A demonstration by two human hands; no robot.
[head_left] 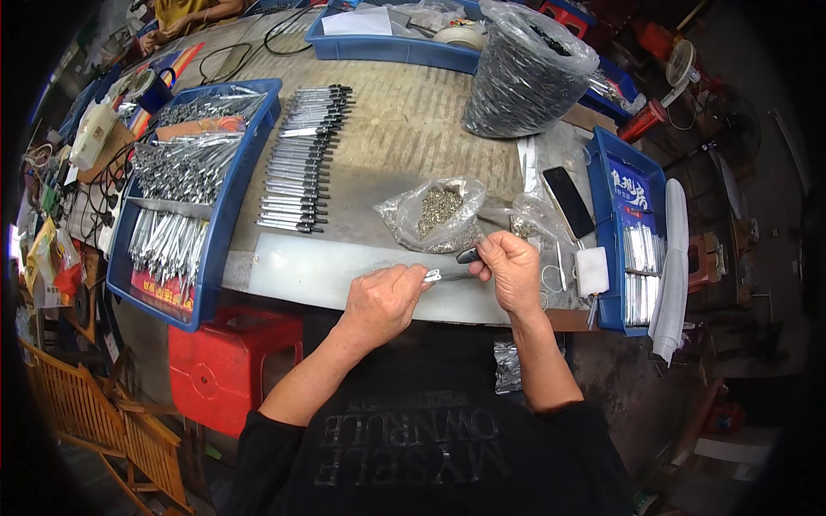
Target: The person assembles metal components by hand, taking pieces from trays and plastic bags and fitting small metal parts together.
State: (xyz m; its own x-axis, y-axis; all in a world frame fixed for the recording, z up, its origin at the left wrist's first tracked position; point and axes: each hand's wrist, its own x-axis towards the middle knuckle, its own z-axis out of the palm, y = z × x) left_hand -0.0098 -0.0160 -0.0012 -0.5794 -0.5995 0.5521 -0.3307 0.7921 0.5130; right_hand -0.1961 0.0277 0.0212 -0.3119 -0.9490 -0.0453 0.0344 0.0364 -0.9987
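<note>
My left hand (379, 301) is closed, pinching a small silver metal piece (433, 275) whose flat end with holes sticks out past the fingertips. Close by on its right, my right hand (508, 271) grips a small black part (467, 256) between thumb and fingers. The two pieces are apart, above a whitish sheet (301, 268) along the table's near edge. Just beyond them lies an open clear plastic bag (397, 212) with many tiny metal parts (440, 209). Farther left, silver rods with black ends (297, 163) lie side by side in a long row.
At left, a blue tray (225, 206) holds bundles of metal rods (168, 241). A large bag of dark parts (529, 77) stands at the back. A phone (568, 202) and another blue tray (609, 245) are at right. Below the table is a red stool (215, 374). Another person (185, 15) sits far left.
</note>
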